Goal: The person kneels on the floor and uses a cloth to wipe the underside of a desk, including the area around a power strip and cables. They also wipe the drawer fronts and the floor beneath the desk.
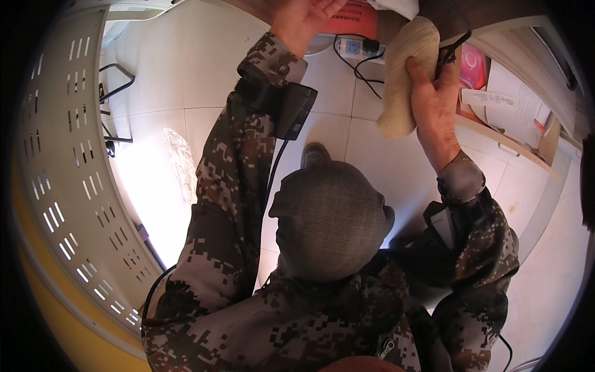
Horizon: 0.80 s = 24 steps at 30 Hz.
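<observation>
At the top edge of the picture is my left hand (301, 21), palm partly turned up and nothing visible in it; the frame cuts off part of it. Beside its fingers lies a red sheet with printing (354, 21) at the desk edge. My right hand (433, 95) grips a long, soft, beige cloth bundle (403, 79), with the thumb lying across its near face. The fingers behind the bundle are mostly hidden. A black cable (458, 44) hangs down close to the right fingers. White material (399, 6) lies just above the bundle.
Below the desk edge (492, 22) sits a power strip (352, 47) with a plug and black cables. An open drawer (516, 146) at right holds papers and a pink package (472, 67). A slotted metal panel (69, 162) stands at left. Clear plastic film (181, 160) lies on the tiled floor.
</observation>
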Tool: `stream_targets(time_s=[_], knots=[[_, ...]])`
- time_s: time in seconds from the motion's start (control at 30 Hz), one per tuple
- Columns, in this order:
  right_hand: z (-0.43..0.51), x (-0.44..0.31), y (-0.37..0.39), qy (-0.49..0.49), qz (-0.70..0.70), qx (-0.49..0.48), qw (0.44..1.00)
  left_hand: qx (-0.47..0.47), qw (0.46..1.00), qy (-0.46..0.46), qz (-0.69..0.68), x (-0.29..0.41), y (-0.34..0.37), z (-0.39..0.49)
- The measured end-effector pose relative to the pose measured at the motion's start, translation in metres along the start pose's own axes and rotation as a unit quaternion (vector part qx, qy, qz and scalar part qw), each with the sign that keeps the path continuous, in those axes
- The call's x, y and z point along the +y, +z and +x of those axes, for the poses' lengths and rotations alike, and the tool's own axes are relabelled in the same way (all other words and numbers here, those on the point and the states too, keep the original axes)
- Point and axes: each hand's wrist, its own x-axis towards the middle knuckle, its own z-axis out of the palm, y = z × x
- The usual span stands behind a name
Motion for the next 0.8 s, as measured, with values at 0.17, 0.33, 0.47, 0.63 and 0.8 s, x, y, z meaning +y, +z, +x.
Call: stream_targets(time_s=[0.17,0.33,0.47,0.63,0.8], knots=[[0.007,0.007,0.015,0.018,-0.012,0.013,1.0,-0.043,0.999,0.0,0.017,-0.009,-0.021,0.003],[0.014,0.013,0.023,0.083,-0.082,0.008,0.993,0.015,0.993,-0.04,0.109,-0.002,-0.008,0.0],[0.003,0.01,0.038,0.107,-0.125,-0.025,0.986,0.039,0.936,-0.006,0.349,-0.011,0.006,-0.052],[0.001,0.01,0.066,0.067,-0.105,-0.137,0.983,0.097,0.906,-0.127,0.392,-0.022,0.006,-0.133],[0.003,0.018,0.094,0.05,-0.119,-0.324,0.937,0.084,0.974,-0.066,0.2,-0.027,0.004,-0.159]])
